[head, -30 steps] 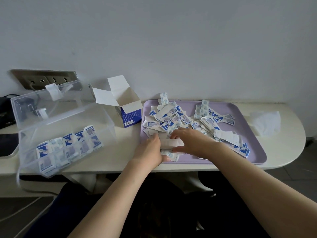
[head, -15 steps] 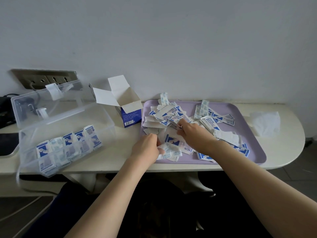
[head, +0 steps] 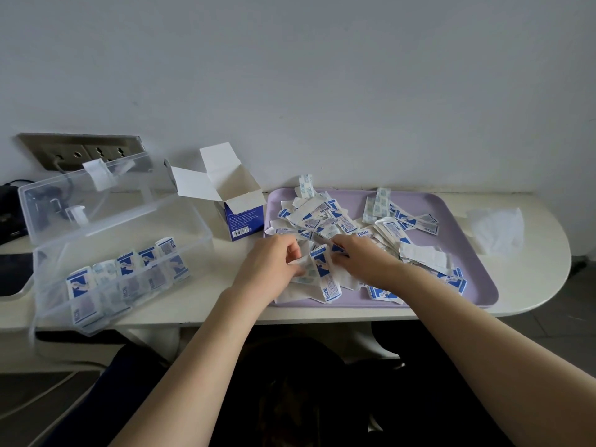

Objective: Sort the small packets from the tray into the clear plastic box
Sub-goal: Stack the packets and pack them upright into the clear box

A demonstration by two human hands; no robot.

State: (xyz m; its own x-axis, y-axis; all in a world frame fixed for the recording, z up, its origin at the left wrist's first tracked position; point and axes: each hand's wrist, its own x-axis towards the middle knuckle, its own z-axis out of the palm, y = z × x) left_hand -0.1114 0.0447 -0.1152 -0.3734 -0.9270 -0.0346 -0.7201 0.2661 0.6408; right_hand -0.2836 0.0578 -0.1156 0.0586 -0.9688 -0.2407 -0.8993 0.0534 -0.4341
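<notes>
step: gather | your left hand (head: 274, 264) and right hand (head: 362, 259) pinch bandage packets (head: 319, 269), near-left of purple tray (head: 474, 253) | align them before the clear plastic box (head: 200, 240)

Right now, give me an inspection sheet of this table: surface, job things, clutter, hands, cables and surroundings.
Surface: white table, rounded right end.
Job's things: purple tray holds a loose heap of packets; clear box left of it, lid open, a row standing inside.
Clutter: open blue carton between box and tray; white tissue right of tray.
Hands: left hand and right hand in the heap, fingers curled on packets.
Cables: dark cable far left, by the wall sockets.
Surroundings: plain pale wall behind.
</notes>
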